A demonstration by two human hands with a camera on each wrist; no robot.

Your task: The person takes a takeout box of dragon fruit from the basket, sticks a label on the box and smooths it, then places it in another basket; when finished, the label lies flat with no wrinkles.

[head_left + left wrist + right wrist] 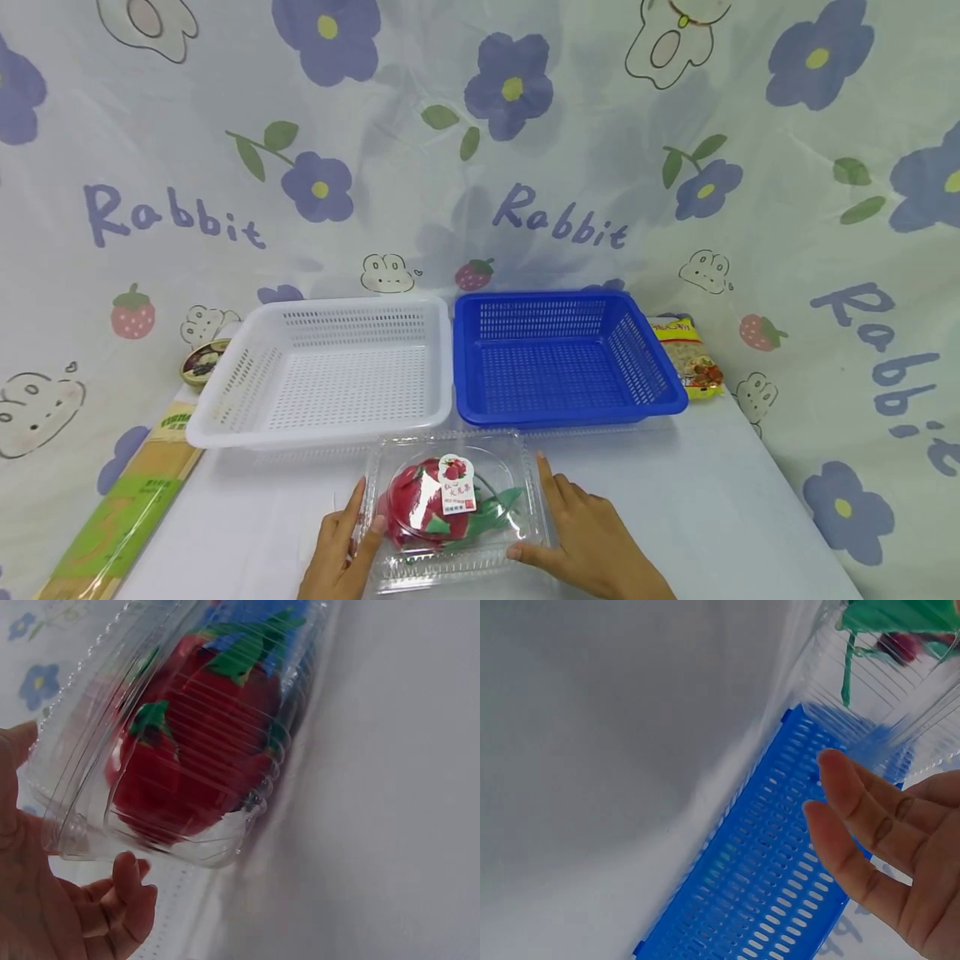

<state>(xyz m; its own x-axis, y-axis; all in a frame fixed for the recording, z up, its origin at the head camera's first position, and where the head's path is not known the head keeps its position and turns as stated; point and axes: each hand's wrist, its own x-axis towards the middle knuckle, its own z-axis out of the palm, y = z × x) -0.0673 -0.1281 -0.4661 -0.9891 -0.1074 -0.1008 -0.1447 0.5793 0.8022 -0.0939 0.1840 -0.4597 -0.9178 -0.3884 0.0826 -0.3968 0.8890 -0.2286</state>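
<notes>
A clear plastic clamshell box (495,454) with a ribbed edge lies before the two baskets. Through its lid shows a red dragon fruit (412,500) with green scales, partly behind a white label (457,498). My left hand (341,546) holds the box's left side, thumb over the rim; in the left wrist view that hand (71,892) has its lower fingers curled clear of the box. My right hand (592,533) grips the right side, thumb at the near corner and index finger along the edge. Its lower fingers (847,795) are loosely bent in the right wrist view.
A white basket (318,437) and a blue basket (570,414) stand side by side behind the box. At the far left are a round tub (201,364) and a long green-and-tan package (123,508). A yellow bag (688,358) sits right of the blue basket.
</notes>
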